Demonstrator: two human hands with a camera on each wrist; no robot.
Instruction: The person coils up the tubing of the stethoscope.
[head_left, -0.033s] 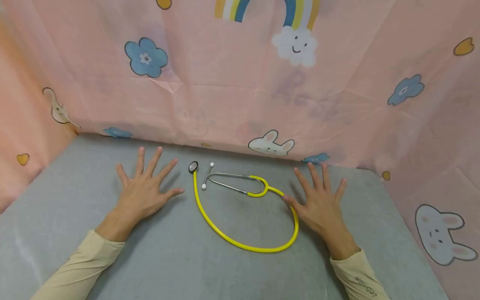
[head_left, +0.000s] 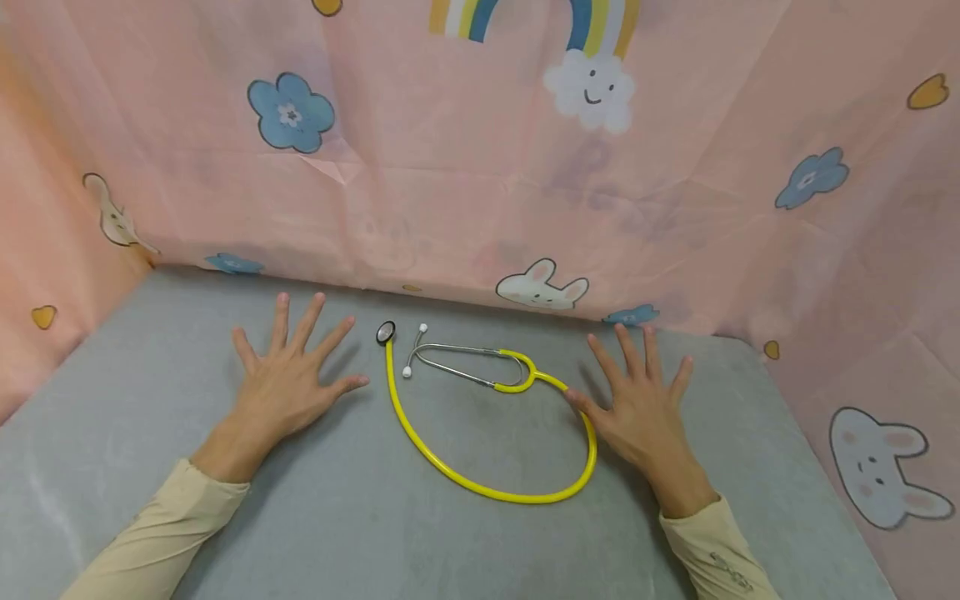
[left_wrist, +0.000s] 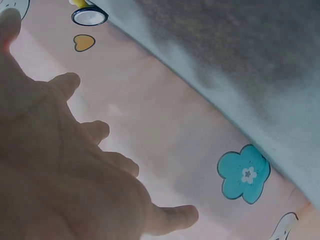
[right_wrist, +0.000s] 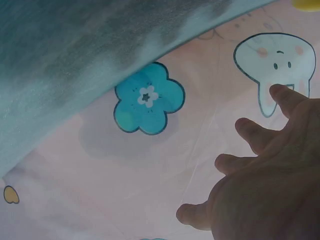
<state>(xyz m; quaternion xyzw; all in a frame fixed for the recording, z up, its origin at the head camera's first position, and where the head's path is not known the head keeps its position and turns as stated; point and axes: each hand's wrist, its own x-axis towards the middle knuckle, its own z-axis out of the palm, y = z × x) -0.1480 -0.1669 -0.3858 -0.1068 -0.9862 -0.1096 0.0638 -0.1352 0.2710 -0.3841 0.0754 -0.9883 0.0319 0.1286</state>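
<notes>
A stethoscope (head_left: 525,498) with yellow tubing and metal ear tubes lies on the grey table, its tube curving toward the near side. Its round chest piece (head_left: 386,332) is at the left end, beside the two white ear tips. To the left of it, my left hand (head_left: 281,387) is spread wide, palm down, holding nothing. My right hand (head_left: 641,412) is likewise spread on the other side, with its thumb overlapping the yellow tube in the head view. In the left wrist view, part of the chest piece (left_wrist: 90,16) shows beyond the fingers.
The grey table (head_left: 337,542) reaches back to a pink curtain (head_left: 450,183) printed with flowers, rabbits and a rainbow. The curtain also hangs along the left and right sides. Beige sleeves (head_left: 165,525) cover both forearms.
</notes>
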